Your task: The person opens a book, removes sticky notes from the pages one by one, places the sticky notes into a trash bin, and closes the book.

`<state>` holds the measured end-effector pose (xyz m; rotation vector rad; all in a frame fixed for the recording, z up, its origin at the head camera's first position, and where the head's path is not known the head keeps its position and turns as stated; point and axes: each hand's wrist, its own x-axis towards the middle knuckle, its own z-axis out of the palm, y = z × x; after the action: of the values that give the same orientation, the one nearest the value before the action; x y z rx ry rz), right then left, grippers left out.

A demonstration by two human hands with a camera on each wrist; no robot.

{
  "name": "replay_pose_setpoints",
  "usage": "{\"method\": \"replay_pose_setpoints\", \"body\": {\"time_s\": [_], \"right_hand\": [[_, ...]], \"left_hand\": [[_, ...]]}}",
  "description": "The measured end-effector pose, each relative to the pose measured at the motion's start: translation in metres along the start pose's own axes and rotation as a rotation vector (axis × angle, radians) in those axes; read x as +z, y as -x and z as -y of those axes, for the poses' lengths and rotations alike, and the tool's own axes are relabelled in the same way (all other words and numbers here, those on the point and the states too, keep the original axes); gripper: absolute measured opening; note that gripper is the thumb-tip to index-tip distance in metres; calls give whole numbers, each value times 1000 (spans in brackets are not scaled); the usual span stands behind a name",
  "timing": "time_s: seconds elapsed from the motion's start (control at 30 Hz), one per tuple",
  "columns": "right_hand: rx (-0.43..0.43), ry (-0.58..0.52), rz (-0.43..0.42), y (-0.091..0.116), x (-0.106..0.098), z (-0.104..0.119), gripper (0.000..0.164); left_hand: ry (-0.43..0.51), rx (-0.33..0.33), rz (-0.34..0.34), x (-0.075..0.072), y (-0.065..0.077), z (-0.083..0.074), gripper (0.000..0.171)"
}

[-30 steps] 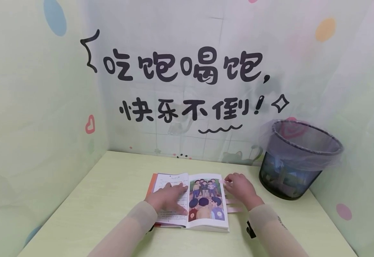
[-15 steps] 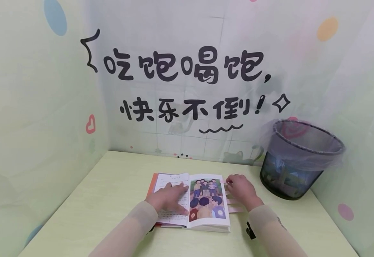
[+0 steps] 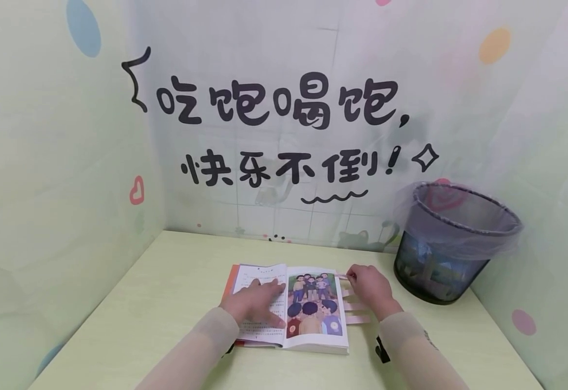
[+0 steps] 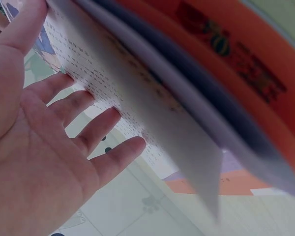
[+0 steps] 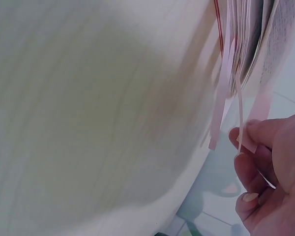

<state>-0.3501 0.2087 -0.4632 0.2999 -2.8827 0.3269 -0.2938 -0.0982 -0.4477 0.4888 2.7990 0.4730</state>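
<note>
An open book [image 3: 313, 339] lies on the table in the head view, its left page [image 3: 259, 271] printed with text and its right page showing a coloured picture of people. My left hand [image 3: 254, 304] rests on the left page with fingers spread; the left wrist view shows that hand [image 4: 54, 142] with its fingertips against the text. Several pink paper strips [image 3: 357, 319] stick out from the book's right edge. Thumb and forefinger of my right hand [image 3: 370, 287] pinch the uppermost strip, close to the book's upper right corner. In the right wrist view, the pinched strip [image 5: 260, 105] runs from the pages to my fingertips.
A dark bin [image 3: 444, 265] with a clear plastic liner stands at the table's back right, just beyond my right hand. Printed fabric walls [image 3: 274, 216] enclose the pale table [image 3: 167, 303] at the back and both sides.
My right hand has shifted slightly right, away from the book's edge, and more of the uppermost pink strip shows between page and fingers. The left hand stays on the left page.
</note>
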Motion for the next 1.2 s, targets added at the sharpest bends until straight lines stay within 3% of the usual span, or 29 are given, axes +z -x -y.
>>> {"method": "replay_pose_setpoints", "body": {"time_s": [0.23, 0.43, 0.6, 1.0, 1.2], "right_hand": [[11, -7, -52, 0, -7, -9, 5], [-2, -19, -63, -4, -34, -11, 7], [-16, -36, -111, -11, -72, -12, 14], [-16, -38, -237, -18, -188, -27, 23], [60, 0, -303, -12, -226, -52, 26]], "left_hand": [[3, -13, 2, 2, -2, 1, 96], [-1, -19, 2, 5, -4, 3, 96], [-3, -21, 4, 5, -5, 3, 96], [-8, -27, -3, 5, -5, 3, 96], [-2, -20, -1, 5, -6, 3, 96]]}}
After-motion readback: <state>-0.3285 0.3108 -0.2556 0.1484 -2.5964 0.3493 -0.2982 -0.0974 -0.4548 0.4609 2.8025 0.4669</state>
